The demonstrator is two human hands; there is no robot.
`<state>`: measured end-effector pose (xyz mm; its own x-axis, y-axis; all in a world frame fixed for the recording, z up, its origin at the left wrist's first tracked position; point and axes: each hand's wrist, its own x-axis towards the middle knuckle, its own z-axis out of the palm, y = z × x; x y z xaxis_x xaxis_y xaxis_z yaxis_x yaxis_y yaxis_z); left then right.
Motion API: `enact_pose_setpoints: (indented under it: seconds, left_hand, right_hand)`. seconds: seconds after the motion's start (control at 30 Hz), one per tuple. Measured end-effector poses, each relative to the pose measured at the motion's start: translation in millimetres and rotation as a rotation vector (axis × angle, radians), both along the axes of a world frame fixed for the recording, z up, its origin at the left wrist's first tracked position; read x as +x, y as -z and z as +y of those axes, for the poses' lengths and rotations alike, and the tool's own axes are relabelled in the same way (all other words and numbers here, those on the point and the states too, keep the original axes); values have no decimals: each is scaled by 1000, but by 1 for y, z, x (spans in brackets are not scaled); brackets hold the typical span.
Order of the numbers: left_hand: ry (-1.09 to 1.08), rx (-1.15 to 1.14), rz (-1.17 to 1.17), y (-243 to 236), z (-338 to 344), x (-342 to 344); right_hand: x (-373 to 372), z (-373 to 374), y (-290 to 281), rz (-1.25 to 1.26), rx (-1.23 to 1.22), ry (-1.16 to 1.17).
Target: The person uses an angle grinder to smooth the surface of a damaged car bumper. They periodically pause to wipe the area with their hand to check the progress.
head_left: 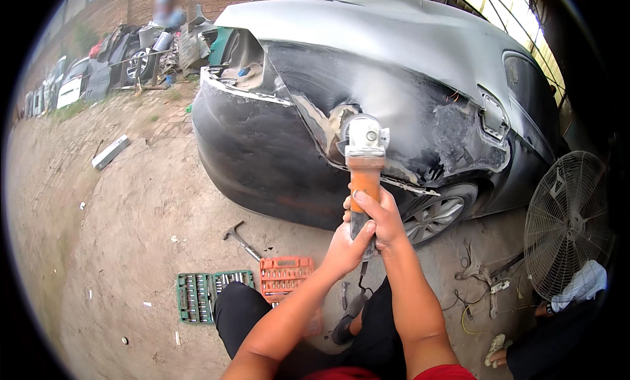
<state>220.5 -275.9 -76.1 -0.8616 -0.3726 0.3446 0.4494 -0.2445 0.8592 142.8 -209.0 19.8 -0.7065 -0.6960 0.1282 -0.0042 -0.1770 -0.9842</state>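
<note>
An orange and grey angle grinder (365, 181) points away from me, held out in both hands. My right hand (382, 217) wraps around its orange body, thumb on top. Lower down, my left hand (348, 247) is closed on the dark rear end of the handle. The grinder's metal head is up against the rear quarter of a car (302, 153), beside a patch of bare, pale surface (336, 121). Whether the disc touches the panel I cannot tell. Black, grey and silver areas cover the bodywork, and the tail light opening (252, 68) has no lamp in it.
A green socket set case (195, 298), a red tool case (287, 268) and a hammer (241, 241) lie by my feet. A large fan (569, 222) stands at right, near another person's foot (497, 354). Cables and tools lie near the wheel (438, 212). Scrap parts fill the far left.
</note>
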Motion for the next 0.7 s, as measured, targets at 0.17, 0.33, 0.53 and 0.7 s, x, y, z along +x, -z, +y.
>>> enact_pose_setpoints:
  seconds: [0.17, 0.33, 0.53, 0.7]
  left_hand:
    - [98, 14, -18, -20, -12, 1]
    - [61, 40, -7, -18, -9, 2]
    - [91, 26, 24, -23, -10, -4]
    - [144, 131, 17, -16, -7, -2]
  right_hand:
    - [-2, -9, -21, 40, -12, -27]
    - [-2, -10, -18, 43, 29, -35]
    - [-6, -6, -20, 49, 1, -8]
    - [0, -9, -23, 38, 28, -15]
